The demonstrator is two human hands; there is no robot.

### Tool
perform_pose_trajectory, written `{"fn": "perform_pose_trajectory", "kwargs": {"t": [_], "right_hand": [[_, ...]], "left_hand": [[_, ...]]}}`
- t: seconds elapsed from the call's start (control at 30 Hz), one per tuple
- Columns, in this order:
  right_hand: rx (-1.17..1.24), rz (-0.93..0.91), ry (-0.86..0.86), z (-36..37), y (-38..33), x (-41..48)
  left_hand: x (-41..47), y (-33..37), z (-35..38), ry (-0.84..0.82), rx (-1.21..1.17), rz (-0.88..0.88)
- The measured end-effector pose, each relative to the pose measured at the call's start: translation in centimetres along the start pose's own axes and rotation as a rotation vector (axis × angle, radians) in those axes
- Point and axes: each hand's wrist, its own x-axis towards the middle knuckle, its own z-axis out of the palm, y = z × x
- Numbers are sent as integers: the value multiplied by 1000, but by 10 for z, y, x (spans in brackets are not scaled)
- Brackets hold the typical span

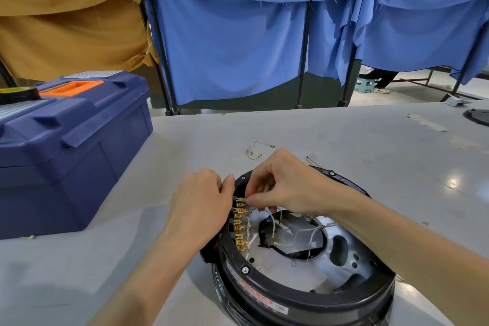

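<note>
The grey worktable (344, 145) fills the lower half of my view. Behind it, blue cloth (232, 47) hangs over black stands and tan cloth (66, 21) hangs to the left. A navy toolbox (66, 161) with an orange handle (71, 88) sits on the table's left side, and a black tape roll (18, 95) lies on its lid. Near the front edge, just right of centre, I see the round black appliance housing (291, 296), open side up, with bare metal plate and a dark oval opening inside it. A red-and-white label (262, 296) is stuck on its near rim. The left hand (201, 206) lies against the housing's left rim with its fingers curled under and its thumb tip on the rim. The back of the hand hides the fingertips, so I cannot tell whether they clamp anything. The right hand (285, 185) reaches over the far rim, its forearm crossing the housing from the right. Its thumb and forefinger are closed together in a pinch on the top terminal (241, 201), and the other fingers are loosely bent above. That terminal heads a row of brass spade terminals (240, 230) running down the inside of the left rim. White wires (296, 235) loop from them across the metal plate and the opening. A hex screw (245, 269) sits in the near-left rim. Beyond the hands, a short loose white wire (255, 151) with brass ends lies on the table, well apart from the housing.
</note>
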Motion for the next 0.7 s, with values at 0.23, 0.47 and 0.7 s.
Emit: {"fn": "perform_pose_trajectory", "kwargs": {"t": [0.23,0.47,0.7], "right_hand": [[12,-9,-11,1,-2,2],[19,-8,-17,2,-4,2],[48,11,-15,1,-4,0]], "left_hand": [[1,-2,1,-4,-20,10],[3,-3,3,-8,-47,14],[4,-5,3,-12,-56,20]]}}
